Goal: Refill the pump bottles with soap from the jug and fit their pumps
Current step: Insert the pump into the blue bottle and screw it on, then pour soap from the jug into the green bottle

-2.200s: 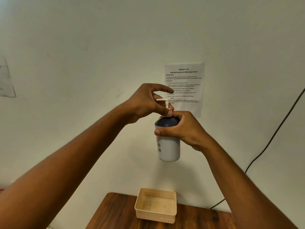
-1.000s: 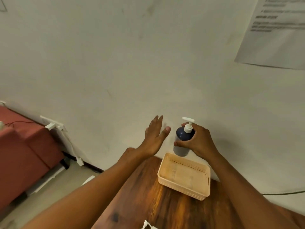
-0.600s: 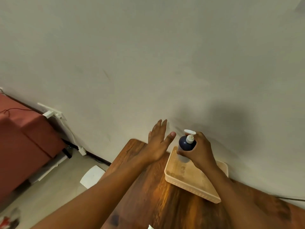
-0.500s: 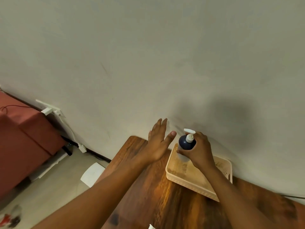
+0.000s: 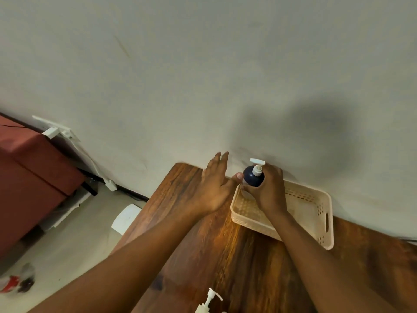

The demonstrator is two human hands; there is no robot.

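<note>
My right hand (image 5: 269,188) grips the pump bottle (image 5: 253,177), pump fitted, in the basket's (image 5: 316,213) left far corner; my left hand (image 5: 214,188) hovers open. Another pump (image 5: 211,299) waits at the worktop's (image 5: 203,233) near edge.

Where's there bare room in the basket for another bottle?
The basket floor is bare from the right hand to its handle end. Its left end is crowded: that hand holds the pump bottle there, with the left hand alongside.
</note>
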